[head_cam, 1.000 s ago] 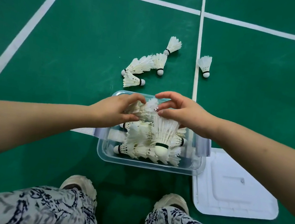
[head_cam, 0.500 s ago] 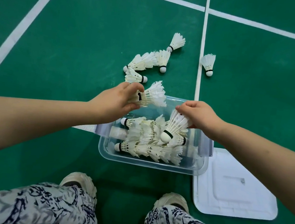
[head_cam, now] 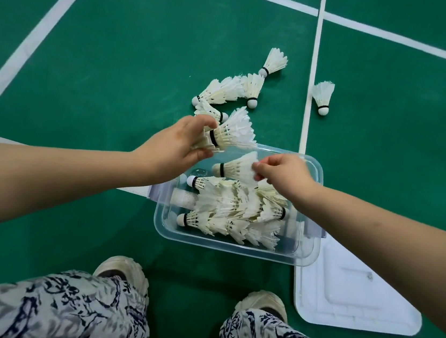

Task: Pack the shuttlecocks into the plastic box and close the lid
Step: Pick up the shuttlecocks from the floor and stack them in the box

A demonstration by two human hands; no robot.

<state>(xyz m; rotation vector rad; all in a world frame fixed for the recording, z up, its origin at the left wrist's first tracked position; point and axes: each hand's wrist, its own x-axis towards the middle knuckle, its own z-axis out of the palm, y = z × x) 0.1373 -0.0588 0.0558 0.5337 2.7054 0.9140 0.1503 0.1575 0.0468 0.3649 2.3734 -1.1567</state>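
Head view: plastic box [head_cam: 234, 247] sits on the floor [head_cam: 117, 57], lid [head_cam: 354, 303] beside it. Left hand [head_cam: 174, 146] grips one shuttlecock [head_cam: 231, 133]; right hand [head_cam: 285, 176] pinches a second shuttlecock [head_cam: 237, 169] over the box. Best laid flat, nested along the packed rows, sparing feathers.

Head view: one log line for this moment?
left hand grips shuttlecock at box rim | right hand pinches second shuttlecock over box | lid off, on floor | loose shuttlecocks on floor
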